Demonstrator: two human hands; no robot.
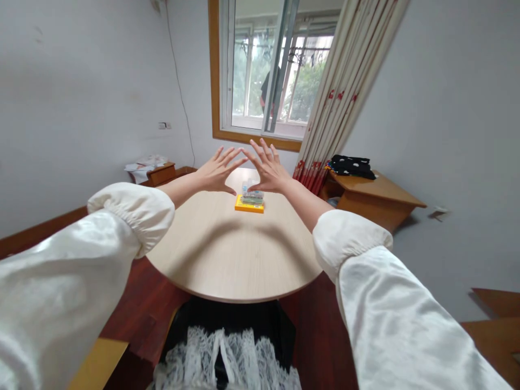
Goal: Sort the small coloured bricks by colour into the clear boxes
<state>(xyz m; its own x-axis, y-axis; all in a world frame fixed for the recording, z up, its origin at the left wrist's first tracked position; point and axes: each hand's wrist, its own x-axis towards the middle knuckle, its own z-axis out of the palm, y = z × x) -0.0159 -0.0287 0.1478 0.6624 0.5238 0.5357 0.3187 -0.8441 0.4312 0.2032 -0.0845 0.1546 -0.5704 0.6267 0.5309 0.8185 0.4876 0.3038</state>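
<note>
My left hand [218, 172] is raised over the table with its fingers spread, holding nothing. Level with it, my right hand [268, 169] is also open, fingers apart; the index fingertips of the two hands meet or nearly meet. Below and between them a yellow flat box [248, 205] lies on the round pale wooden table [244, 260]. On top of that box sits a small stack of clear plastic cases [252, 197], partly hidden by my right hand. Neither hand touches the box.
At the right wall stands a wooden desk [377, 192] with folded black dotted cloth [352, 166] on it. Papers [146, 165] lie on a low wooden piece at left. Beyond the table are a window [260, 70] and a long curtain [341, 81].
</note>
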